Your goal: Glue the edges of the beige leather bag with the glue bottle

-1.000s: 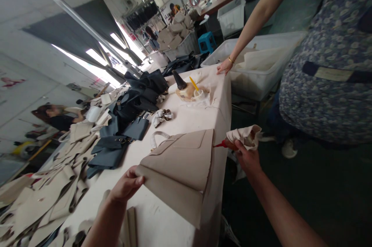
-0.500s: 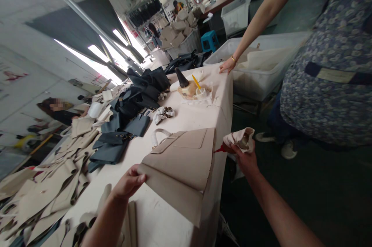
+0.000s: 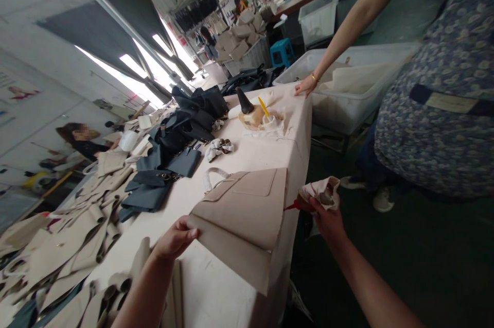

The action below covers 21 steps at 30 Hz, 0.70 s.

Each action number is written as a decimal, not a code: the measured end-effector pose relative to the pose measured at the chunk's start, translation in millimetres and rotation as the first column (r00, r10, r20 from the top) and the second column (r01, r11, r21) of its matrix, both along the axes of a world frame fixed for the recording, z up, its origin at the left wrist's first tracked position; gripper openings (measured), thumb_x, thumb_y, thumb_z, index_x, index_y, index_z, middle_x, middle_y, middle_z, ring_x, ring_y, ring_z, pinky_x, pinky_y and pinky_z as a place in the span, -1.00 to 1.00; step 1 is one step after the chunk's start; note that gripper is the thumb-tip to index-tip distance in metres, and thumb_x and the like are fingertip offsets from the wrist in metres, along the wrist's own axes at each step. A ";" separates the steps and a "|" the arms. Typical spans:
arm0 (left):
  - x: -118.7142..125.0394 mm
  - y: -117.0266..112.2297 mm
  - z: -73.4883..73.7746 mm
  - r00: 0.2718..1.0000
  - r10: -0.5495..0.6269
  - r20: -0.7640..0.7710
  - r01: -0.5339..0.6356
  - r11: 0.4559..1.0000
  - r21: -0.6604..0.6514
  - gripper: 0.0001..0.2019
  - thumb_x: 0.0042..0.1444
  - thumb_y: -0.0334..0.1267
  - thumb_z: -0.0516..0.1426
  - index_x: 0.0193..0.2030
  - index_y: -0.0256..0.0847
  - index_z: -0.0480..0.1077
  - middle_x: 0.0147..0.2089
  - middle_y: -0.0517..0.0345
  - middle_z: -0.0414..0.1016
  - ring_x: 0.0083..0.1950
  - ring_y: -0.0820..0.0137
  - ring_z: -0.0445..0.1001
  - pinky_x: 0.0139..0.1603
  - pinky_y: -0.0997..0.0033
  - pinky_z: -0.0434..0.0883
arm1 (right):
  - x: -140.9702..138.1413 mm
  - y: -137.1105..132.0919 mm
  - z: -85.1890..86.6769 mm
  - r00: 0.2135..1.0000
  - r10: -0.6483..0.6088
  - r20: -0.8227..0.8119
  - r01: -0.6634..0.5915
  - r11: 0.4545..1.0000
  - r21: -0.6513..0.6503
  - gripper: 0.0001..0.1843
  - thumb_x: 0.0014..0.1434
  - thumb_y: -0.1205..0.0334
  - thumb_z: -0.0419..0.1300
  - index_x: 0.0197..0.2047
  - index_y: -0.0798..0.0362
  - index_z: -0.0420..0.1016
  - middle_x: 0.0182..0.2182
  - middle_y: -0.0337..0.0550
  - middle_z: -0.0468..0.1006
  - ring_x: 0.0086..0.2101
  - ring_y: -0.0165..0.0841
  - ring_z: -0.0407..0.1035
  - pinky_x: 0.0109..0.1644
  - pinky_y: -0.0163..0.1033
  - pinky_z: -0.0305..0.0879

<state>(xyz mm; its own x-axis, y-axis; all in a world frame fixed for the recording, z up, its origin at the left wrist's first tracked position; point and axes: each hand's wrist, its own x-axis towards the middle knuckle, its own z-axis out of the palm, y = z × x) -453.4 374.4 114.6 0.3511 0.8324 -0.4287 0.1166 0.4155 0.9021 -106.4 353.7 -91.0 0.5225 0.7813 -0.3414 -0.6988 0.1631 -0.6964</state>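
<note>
A beige leather bag [image 3: 243, 220] lies flat on the cloth-covered table [image 3: 262, 153], hanging a little over its right edge. My left hand [image 3: 175, 239] grips the bag's near left corner, fingers curled on it. My right hand [image 3: 322, 212] is off the table's right edge, closed on a crumpled beige cloth [image 3: 322, 191] and a red tool [image 3: 292, 206] whose tip points at the bag's side edge.
A glue pot with a yellow brush [image 3: 264, 117] and a dark cone stand further along the table. Dark blue bags [image 3: 170, 148] and beige leather pieces [image 3: 62, 256] pile at left. Another person in a patterned top [image 3: 436, 91] stands at right, hand [image 3: 304, 86] on the table, beside white bins [image 3: 347, 101].
The view has drifted slightly; my left hand has shifted a little right along the bag's corner. My right hand stays beside the bag's edge with cloth and tool.
</note>
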 end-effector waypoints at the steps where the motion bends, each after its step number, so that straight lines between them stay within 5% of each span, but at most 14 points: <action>1: -0.9 -0.2 -0.9 1.000 -0.003 -0.002 0.003 1.000 0.001 -0.79 -0.23 -0.13 0.42 -0.50 -0.20 0.61 -0.48 0.13 0.61 -0.44 0.44 0.52 -0.31 0.54 0.44 | -1.3 -2.5 -0.5 1.000 0.013 -0.019 -0.013 1.000 -0.016 -0.32 -0.27 0.22 0.49 -0.05 -0.11 0.35 -0.20 -0.32 0.51 -0.21 -0.36 0.48 -0.03 -0.08 0.44; 9: -5.3 -3.3 -5.2 0.999 0.039 -0.008 -0.039 0.999 -0.004 -0.78 -0.26 -0.12 0.43 -0.52 -0.20 0.60 -0.49 0.12 0.61 -0.45 0.43 0.52 -0.34 0.54 0.44 | -2.0 -11.5 6.7 0.995 0.061 -0.074 -0.061 0.998 -0.003 -0.32 -0.28 0.25 0.49 -0.07 -0.10 0.35 -0.21 -0.31 0.52 -0.21 -0.33 0.48 0.03 0.00 0.41; 21: -7.0 -10.9 -8.7 0.995 0.096 -0.009 -0.096 0.995 -0.017 -0.78 -0.30 -0.15 0.44 -0.55 -0.22 0.59 -0.51 0.11 0.60 -0.46 0.41 0.50 -0.35 0.49 0.41 | 6.9 9.8 3.8 0.995 -0.055 -0.085 0.049 0.997 -0.065 -0.34 -0.31 0.24 0.49 -0.08 -0.08 0.41 -0.16 -0.28 0.54 -0.18 -0.33 0.48 0.10 0.00 0.36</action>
